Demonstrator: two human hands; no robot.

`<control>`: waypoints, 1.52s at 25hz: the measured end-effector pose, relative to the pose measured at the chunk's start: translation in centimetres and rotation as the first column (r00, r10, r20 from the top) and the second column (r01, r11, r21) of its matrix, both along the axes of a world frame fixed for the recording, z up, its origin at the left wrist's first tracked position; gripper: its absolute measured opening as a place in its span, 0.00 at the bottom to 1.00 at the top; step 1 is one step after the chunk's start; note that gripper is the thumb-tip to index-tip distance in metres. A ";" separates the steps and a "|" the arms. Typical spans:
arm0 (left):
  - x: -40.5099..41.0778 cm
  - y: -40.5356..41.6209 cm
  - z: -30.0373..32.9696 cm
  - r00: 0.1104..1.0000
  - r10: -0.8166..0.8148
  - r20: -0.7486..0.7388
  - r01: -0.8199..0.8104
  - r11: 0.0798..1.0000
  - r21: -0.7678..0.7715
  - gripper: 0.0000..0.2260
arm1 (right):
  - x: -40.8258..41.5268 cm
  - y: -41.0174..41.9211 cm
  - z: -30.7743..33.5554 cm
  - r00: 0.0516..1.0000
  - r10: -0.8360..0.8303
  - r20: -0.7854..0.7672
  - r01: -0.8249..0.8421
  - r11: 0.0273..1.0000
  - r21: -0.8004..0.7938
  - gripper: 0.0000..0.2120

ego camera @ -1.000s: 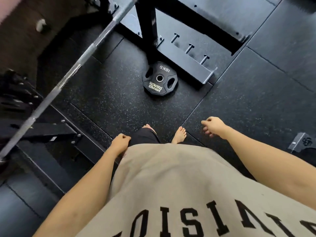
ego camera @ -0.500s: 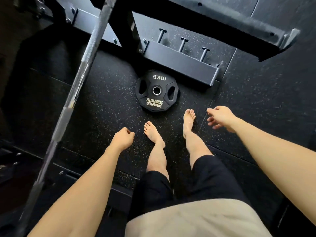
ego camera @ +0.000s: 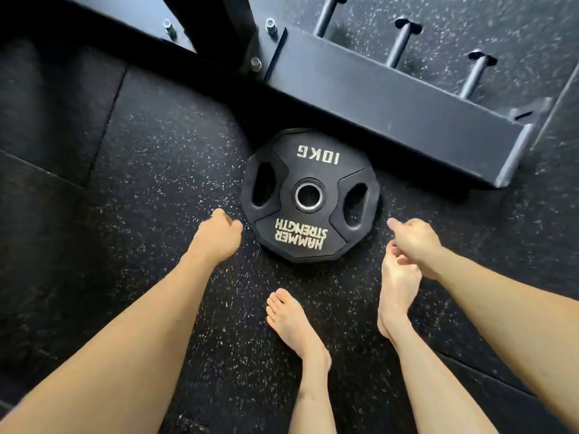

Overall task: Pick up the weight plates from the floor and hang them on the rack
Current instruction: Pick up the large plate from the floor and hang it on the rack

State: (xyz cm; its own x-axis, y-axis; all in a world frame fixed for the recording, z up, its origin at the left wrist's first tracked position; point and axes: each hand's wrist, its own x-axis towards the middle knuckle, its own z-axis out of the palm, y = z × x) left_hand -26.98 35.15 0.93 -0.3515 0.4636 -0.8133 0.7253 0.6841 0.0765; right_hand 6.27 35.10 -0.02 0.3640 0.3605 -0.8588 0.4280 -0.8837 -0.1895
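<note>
The black rubber-coated twelve-sided 10 kg weight plate (ego camera: 310, 195) lies flat on the speckled floor by the rack base, between the empty, loosely curled left hand (ego camera: 217, 238) and right hand (ego camera: 413, 242), likely heavy and rigid (its oval cut-outs offer handholds).

Dim, possibly motion-blurred, wide-angle edge distortion.

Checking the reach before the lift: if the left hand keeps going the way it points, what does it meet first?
Most likely the plate: the left hand points up and right toward its near left edge, with only bare floor between. Its height above the floor is unclear, so it could pass over the rim.
</note>
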 end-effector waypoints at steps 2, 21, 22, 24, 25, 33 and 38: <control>-0.2 2.2 -5.6 0.998 -0.053 -0.036 0.055 0.998 0.031 0.16 | -0.9 0.4 -5.6 0.999 -0.013 0.033 0.013 1.000 -0.010 0.20; 0.7 6.2 -15.8 0.956 -0.274 -0.106 0.289 0.944 0.162 0.17 | -2.2 1.8 -14.2 0.921 0.294 0.255 -0.307 0.952 0.011 0.24; 0.5 5.9 -15.6 0.959 -0.263 -0.106 0.275 0.953 0.126 0.19 | -2.0 1.9 -14.1 0.924 0.296 0.241 -0.310 0.951 0.018 0.24; 0.2 5.2 -15.0 0.984 -0.155 -0.085 0.161 0.984 0.072 0.23 | -1.4 1.8 -13.6 0.940 0.284 0.189 -0.294 0.955 0.027 0.23; 0.1 4.9 -14.5 0.998 -0.039 -0.046 0.042 0.997 0.059 0.27 | -1.2 1.8 -13.3 0.948 0.279 0.151 -0.283 0.959 0.006 0.24; 0.5 4.1 -12.3 0.975 0.216 0.054 -0.213 0.975 -0.058 0.24 | -0.5 2.7 -10.5 0.977 -0.179 -0.114 0.179 0.984 -0.011 0.13; 1.8 1.2 -9.2 0.668 0.639 0.381 -0.665 0.742 -0.080 0.19 | -0.2 1.6 -7.9 0.958 -0.237 -0.161 0.252 0.964 0.084 0.10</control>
